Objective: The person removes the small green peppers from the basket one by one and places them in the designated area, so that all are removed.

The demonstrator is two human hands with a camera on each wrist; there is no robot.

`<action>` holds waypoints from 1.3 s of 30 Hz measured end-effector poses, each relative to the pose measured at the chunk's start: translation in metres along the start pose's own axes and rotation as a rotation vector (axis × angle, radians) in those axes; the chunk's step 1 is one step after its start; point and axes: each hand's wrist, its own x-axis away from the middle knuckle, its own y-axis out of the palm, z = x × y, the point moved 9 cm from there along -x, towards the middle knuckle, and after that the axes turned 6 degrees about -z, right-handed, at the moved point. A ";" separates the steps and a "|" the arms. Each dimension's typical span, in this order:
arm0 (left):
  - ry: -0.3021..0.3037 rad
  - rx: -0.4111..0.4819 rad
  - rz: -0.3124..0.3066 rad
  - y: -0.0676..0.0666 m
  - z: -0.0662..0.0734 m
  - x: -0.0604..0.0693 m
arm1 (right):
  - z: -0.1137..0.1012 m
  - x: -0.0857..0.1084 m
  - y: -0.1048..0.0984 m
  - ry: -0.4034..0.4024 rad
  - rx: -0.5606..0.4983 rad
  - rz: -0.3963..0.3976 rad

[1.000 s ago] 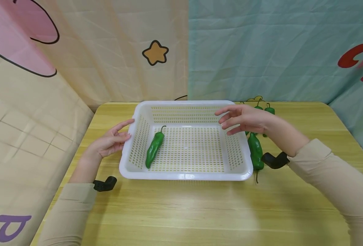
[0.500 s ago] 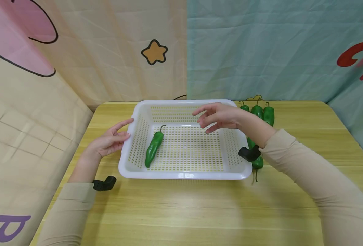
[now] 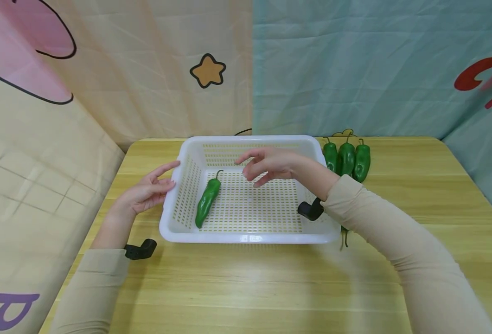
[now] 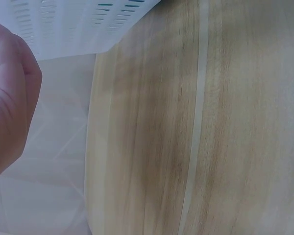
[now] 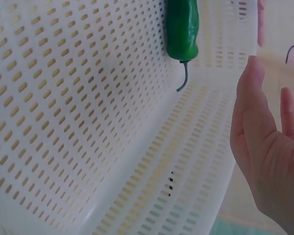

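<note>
A white slotted plastic basket [image 3: 250,238] stands on the wooden table. One long green pepper [image 3: 207,203] lies in its left part, stem pointing to the back. My left hand [image 3: 147,191] touches the basket's left rim from outside with the index finger and thumb. In the left wrist view, part of that hand [image 4: 10,93] shows beside the basket wall. My right hand [image 3: 271,164] is above the inside of the basket, fingers loosely bent, holding nothing. The right wrist view shows this hand [image 5: 264,142] apart from the pepper [image 5: 183,29].
Several green peppers [image 3: 346,157] lie at the basket's right side, partly hidden by my right sleeve [image 3: 379,222]. Patterned cloth [image 3: 229,106] hangs behind the table [image 3: 246,287] and along its left side.
My right hand has moved left, from over the basket's right rim to above its middle. It uncovers the peppers at the back right. The left hand has stayed at the rim.
</note>
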 end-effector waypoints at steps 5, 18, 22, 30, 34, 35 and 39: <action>-0.001 0.007 0.005 0.000 0.000 0.000 | 0.003 -0.017 0.006 0.028 0.005 0.008; 0.004 0.027 -0.008 0.000 0.000 0.001 | 0.022 -0.050 0.023 0.111 -0.011 0.010; 0.006 0.019 -0.001 -0.001 -0.001 0.000 | 0.029 -0.058 0.027 0.141 -0.011 0.017; 0.004 0.012 0.010 -0.002 0.000 0.000 | 0.038 -0.071 0.032 0.167 0.020 0.057; 0.000 0.008 0.010 -0.002 0.000 0.000 | 0.041 -0.076 0.033 0.179 0.003 0.076; -0.001 0.007 0.011 -0.002 0.000 0.000 | 0.042 -0.076 0.033 0.181 -0.002 0.082; 0.002 0.003 0.013 -0.002 0.000 0.000 | 0.045 -0.080 0.034 0.191 -0.013 0.092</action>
